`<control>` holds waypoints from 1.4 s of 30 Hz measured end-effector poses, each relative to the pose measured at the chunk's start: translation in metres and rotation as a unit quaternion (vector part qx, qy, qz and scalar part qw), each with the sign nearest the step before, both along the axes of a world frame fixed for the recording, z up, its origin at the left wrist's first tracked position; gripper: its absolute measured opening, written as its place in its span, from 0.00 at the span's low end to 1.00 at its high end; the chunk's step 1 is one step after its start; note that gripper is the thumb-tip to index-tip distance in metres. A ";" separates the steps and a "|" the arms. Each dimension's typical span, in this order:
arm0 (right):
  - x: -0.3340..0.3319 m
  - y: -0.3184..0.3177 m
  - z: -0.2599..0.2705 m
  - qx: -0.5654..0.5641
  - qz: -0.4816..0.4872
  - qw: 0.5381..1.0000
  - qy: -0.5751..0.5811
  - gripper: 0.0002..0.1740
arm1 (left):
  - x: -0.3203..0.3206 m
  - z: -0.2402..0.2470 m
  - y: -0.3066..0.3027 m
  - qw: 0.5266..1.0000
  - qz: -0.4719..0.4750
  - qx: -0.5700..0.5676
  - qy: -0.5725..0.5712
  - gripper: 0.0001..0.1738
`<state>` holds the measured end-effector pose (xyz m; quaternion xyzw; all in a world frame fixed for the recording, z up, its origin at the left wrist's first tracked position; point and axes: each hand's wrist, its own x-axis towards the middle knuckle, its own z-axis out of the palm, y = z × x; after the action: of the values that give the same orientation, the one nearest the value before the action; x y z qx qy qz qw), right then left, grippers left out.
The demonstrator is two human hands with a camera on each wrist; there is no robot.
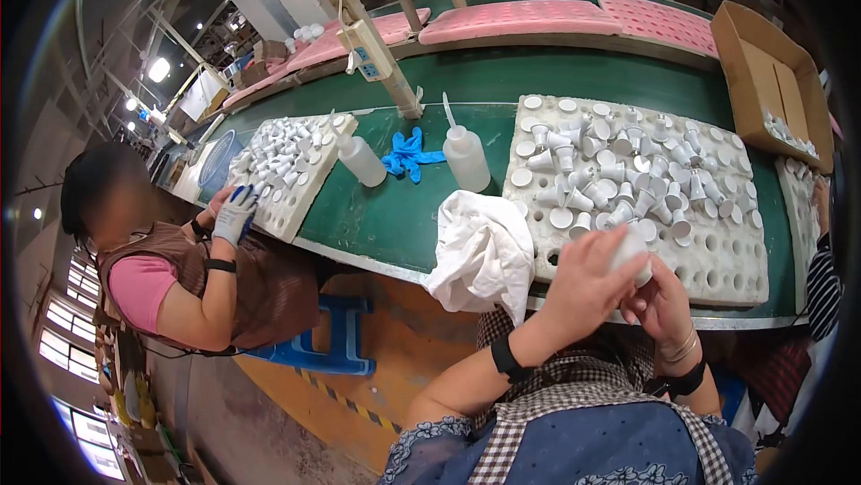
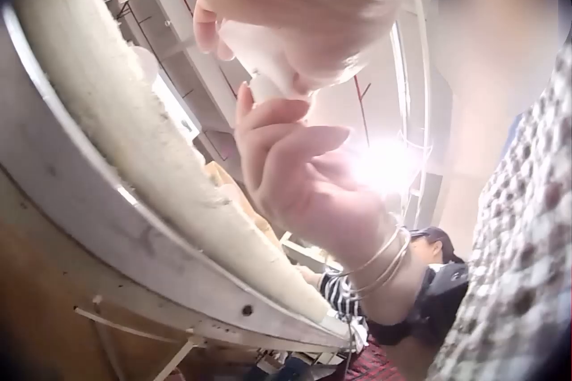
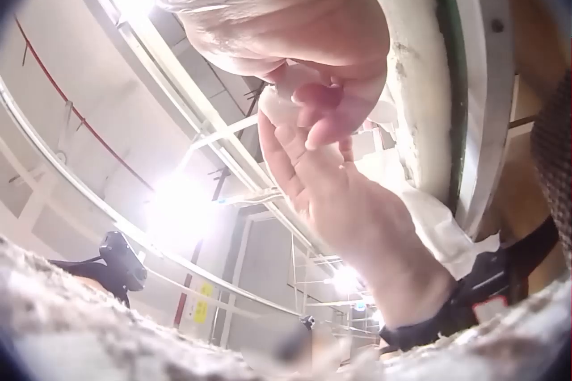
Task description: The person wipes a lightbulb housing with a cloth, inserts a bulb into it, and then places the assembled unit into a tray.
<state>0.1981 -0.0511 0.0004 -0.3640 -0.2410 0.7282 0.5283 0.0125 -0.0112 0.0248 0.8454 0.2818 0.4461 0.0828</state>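
Note:
In front of the apron, a white part (image 1: 639,262), partly covered by fingers, is held between both hands. My left hand (image 1: 578,288) grips it from the left, fingers curled over its upper side. From below and the right, my right hand (image 1: 665,307), with bracelets at its wrist, pinches it with curled fingers. The right wrist view shows the white part (image 3: 284,102) between the fingertips of both hands. Beyond the hands, many small white cup-shaped pieces (image 1: 619,166) and round white discs lie heaped on a foam board (image 1: 744,274) with rows of holes.
A white cloth (image 1: 480,252) hangs over the table edge left of the board. Two squeeze bottles (image 1: 466,157) and blue gloves (image 1: 413,155) are on the green table (image 1: 404,234). A cardboard box (image 1: 776,81) stands back right. A gloved person (image 1: 193,270) works at the left.

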 end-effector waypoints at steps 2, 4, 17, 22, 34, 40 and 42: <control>0.003 0.000 -0.002 0.017 0.023 0.997 0.071 0.20 | -0.004 -0.013 0.012 0.998 0.039 -0.049 -0.033 0.22; 0.000 -0.001 0.012 0.016 0.023 0.997 0.068 0.20 | -0.007 -0.025 0.018 0.980 0.053 -0.145 -0.122 0.22; -0.024 -0.010 0.026 0.092 -0.029 0.984 -0.149 0.27 | 0.001 -0.009 -0.001 0.898 -0.058 -0.376 -0.219 0.22; -0.019 -0.013 0.012 0.233 -0.052 0.906 -0.350 0.35 | 0.004 -0.012 -0.003 0.885 -0.040 -0.398 -0.240 0.22; -0.015 -0.006 0.010 0.092 -0.049 0.989 -0.109 0.19 | -0.001 -0.011 0.003 0.969 -0.040 -0.156 -0.187 0.19; -0.008 -0.007 0.007 0.034 -0.022 0.999 -0.011 0.21 | -0.002 -0.019 0.014 0.992 0.103 -0.068 -0.006 0.17; -0.007 -0.005 0.008 0.021 -0.013 1.000 0.008 0.22 | -0.002 -0.019 0.010 0.994 0.087 -0.054 -0.036 0.17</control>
<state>0.1912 -0.0558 0.0087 -0.3503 -0.2471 0.7187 0.5475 0.0103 -0.0016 0.0062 0.7953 0.3743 0.4663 0.0993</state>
